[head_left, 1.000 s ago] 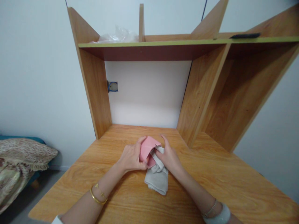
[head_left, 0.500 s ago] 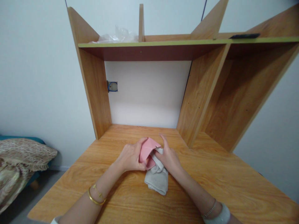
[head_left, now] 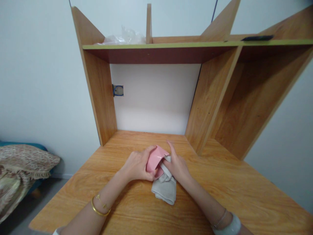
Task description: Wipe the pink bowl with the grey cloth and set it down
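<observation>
My left hand (head_left: 140, 164) is wrapped round a small pink container (head_left: 156, 156), tilted so that its opening faces right. My right hand (head_left: 178, 165) grips a light grey cloth (head_left: 165, 189) and presses part of it into that opening. The right thumb or a finger sticks up beside the rim, while the other fingertips are hidden by the cloth and the container. The cloth's loose end hangs down toward the wooden desk (head_left: 132, 209). The container's exact kind does not show.
Behind the desk rises a wooden hutch, with a side panel (head_left: 100, 98) at left and an upright divider (head_left: 212, 98) at right. Its upper shelf (head_left: 171, 45) carries a clear plastic bag (head_left: 126, 36) and a dark flat object (head_left: 258, 38). A patterned blanket (head_left: 22, 163) lies at far left.
Hardly anything differs. The pink container and my left hand have shifted very slightly to the right; both hands keep the same hold.
</observation>
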The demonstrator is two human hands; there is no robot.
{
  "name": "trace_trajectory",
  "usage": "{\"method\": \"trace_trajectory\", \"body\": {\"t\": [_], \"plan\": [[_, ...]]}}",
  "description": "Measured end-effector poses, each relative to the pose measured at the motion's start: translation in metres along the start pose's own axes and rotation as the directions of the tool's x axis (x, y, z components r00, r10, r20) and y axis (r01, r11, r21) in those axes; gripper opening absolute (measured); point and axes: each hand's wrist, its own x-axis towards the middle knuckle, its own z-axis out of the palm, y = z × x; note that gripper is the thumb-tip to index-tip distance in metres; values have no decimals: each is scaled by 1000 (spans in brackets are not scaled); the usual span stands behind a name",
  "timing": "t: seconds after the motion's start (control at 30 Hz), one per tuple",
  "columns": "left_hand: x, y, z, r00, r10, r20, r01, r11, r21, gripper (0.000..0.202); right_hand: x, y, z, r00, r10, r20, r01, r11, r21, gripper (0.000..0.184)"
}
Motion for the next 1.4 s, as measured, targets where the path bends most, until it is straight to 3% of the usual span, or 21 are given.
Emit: {"method": "trace_trajectory", "body": {"t": [0.2,0.43,0.57,0.73,0.87,0.97,1.1,1.4], "plan": [[1,-7,10,993,-80,-84,69,989,-131,78,3,6,7,1000,26,-2,-24,951,308,65],[4,-13,10,973,-224,-53,200,937,-286,76,12,14,21,988,81,-134,12,814,580,50],[3,-8,19,980,-198,-15,179,914,-363,86,17,18,24,980,71,-183,73,735,674,42],[3,-1,29,978,-206,-41,158,848,-506,87,14,11,25,987,66,-145,61,685,726,40],[4,1,28,968,-226,-110,127,817,-562,80,14,8,28,985,81,-149,48,711,702,41],[4,0,25,965,-221,-140,112,833,-543,78,16,11,27,983,131,-130,-18,769,639,52],[3,-2,22,973,-192,-125,113,879,-463,78,15,13,20,977,196,-85,-128,857,499,71],[1,-5,18,973,-178,-147,148,970,-194,75,9,3,9,991,124,-50,-111,970,217,73]]}}
